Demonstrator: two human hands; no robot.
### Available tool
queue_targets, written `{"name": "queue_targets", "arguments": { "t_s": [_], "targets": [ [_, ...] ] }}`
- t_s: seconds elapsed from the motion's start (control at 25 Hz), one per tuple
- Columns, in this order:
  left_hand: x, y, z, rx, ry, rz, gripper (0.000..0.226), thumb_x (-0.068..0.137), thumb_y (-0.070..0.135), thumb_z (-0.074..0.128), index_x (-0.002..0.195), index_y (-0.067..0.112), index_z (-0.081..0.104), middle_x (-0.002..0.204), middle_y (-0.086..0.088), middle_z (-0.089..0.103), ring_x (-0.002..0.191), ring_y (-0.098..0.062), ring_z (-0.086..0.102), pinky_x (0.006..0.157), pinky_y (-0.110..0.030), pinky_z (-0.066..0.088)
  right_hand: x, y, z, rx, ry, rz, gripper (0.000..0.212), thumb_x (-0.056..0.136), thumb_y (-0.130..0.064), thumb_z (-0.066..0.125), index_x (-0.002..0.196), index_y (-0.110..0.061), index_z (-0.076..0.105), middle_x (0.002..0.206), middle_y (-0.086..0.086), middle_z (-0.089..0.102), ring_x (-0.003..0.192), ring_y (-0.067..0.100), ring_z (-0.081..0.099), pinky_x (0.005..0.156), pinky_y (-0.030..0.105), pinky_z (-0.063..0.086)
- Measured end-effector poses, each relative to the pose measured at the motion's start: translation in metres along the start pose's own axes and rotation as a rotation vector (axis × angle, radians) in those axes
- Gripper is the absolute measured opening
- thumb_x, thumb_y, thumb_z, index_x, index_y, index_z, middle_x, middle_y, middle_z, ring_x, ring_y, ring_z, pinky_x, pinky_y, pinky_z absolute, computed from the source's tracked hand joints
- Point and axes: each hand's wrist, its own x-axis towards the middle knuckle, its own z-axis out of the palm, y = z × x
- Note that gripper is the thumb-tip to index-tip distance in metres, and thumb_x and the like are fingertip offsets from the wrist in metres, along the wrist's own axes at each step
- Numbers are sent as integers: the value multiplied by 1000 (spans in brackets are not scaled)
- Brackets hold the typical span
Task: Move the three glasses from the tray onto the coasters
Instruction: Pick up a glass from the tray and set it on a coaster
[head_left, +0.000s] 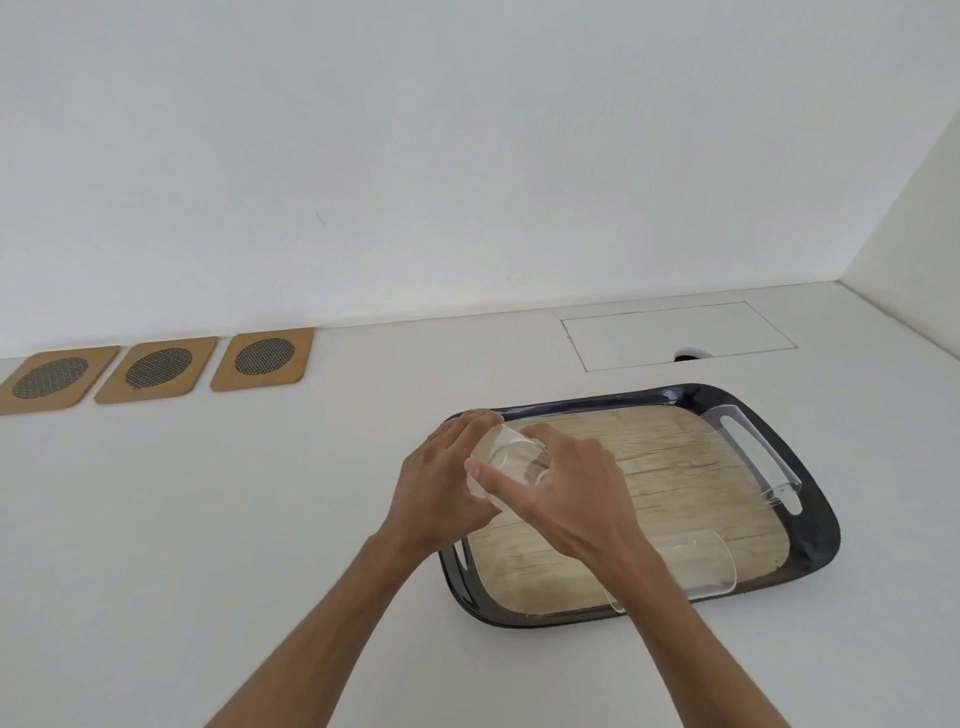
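A dark-rimmed tray (823, 525) with a wood-pattern floor lies right of centre on the white counter. Over its far left corner both hands grip one clear glass (511, 460): my left hand (441, 480) wraps its left side and my right hand (566, 491) holds its right side. A second clear glass (753, 452) stands by the tray's right handle. A third clear glass (696, 569) stands at the tray's near edge, partly behind my right forearm. Three tan square coasters (262, 360), (158, 369), (52, 378) with dark mesh ovals lie in a row at the far left by the wall.
A white wall runs along the back of the counter and a second wall closes the right side. A thin rectangular outline (675, 335) with a small dark hole is set in the counter behind the tray.
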Motion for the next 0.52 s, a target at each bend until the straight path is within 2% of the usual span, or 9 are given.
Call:
{"name": "queue_targets", "arguments": {
  "t_s": [0.08,0.16,0.28,0.36,0.44,0.52],
  "targets": [
    [2,6,-5,-40,27,-50,62,66,27,74,125,20,59,124,11,68,87,-16,69,73,-30,56,-3,-1,-7,-74,30,-76,90,59,-102,38,114,-35,63,68,-10,69,66,12,66,56,28,47],
    [3,9,-8,-87,30,-92,63,63,23,80,124,21,60,117,12,70,88,-17,69,76,-38,58,-6,0,-10,-115,88,-149,84,60,-100,41,114,-38,59,71,-12,69,65,9,64,53,24,40],
    [2,18,-13,-178,55,-159,66,59,22,88,121,23,64,107,12,73,93,-16,70,80,-41,57,-9,2,-15,-102,172,-230,69,67,-91,53,111,-38,60,80,-16,67,72,8,64,55,23,40],
    [2,26,-15,-219,71,-208,65,59,28,89,119,27,64,102,13,74,92,-13,70,80,-41,57,-10,4,-17,-70,194,-258,69,69,-86,57,113,-33,62,95,-19,68,85,7,65,60,21,41],
    [1,34,-18,-267,73,-233,61,60,31,87,117,30,65,97,15,75,89,-8,71,78,-40,59,-11,6,-19,0,185,-276,75,71,-81,60,124,-29,61,118,-18,68,106,6,64,72,19,45],
    [1,42,-20,-295,56,-242,57,63,30,88,115,29,67,96,13,76,89,-9,72,78,-40,60,-12,9,-22,163,149,-277,79,70,-77,65,133,-30,58,130,-18,65,116,1,62,85,19,50]
  ]
}}
